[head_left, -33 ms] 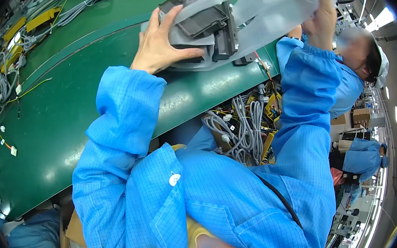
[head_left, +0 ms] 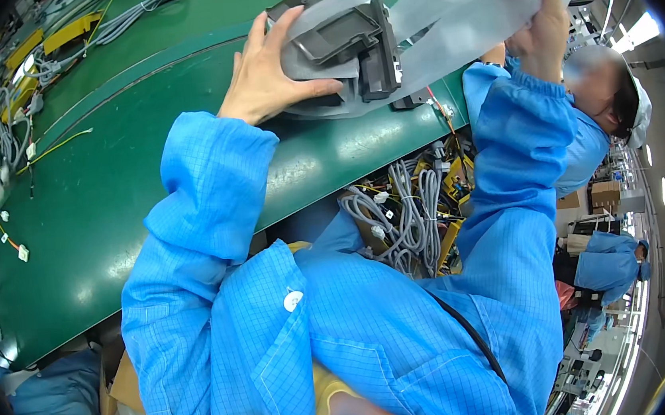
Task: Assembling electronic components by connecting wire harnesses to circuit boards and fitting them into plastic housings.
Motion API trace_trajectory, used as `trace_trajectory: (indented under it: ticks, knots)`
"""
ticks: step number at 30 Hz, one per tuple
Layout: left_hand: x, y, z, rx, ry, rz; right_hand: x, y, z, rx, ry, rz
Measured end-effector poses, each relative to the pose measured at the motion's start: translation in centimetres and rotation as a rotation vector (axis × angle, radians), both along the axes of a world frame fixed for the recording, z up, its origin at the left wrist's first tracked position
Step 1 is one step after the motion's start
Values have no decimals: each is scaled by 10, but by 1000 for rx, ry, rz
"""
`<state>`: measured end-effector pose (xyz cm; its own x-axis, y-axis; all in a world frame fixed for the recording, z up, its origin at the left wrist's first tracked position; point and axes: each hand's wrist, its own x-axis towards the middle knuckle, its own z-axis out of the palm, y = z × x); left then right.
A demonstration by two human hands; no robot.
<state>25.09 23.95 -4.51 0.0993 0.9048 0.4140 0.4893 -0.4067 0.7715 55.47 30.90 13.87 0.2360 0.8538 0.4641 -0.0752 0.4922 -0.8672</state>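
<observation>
A translucent plastic bag is held stretched sideways above the green table, its wide rim toward the right. Inside its left end lie several dark plastic parts, box-like and frame-like in shape. My left hand is wrapped around that end, thumb below and fingers above, against the bag and the parts. At the opposite end my right hand grips the bag's rim, its fingers partly hidden by the film. A small black bracket lies on the table just below the bag.
Grey cable bundles with yellow parts lie along the table's far left. More coiled cables fill a container between my body and the table edge. A co-worker in blue stands close by my right arm. An open carton is at lower left.
My right hand and the bag's rim have shifted slightly to the right. The left hand has hardly moved.
</observation>
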Motion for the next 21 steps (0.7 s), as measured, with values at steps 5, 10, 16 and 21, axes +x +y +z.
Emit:
trace_trajectory:
  ticks: [5, 10, 16, 21]
  knots:
    - [-8, 3, 4, -86, -160, -109, -56, -23, 46, 221, -6, 174]
    - [8, 3, 2, -136, -126, -152, -25, 22, 73, 196, -204, 121]
    - [13, -1, -2, -13, -219, -65, -74, -4, 83, 389, -469, 65]
    - [35, 4, -9, 136, -9, 43, -78, 37, 64, 169, -393, 82]
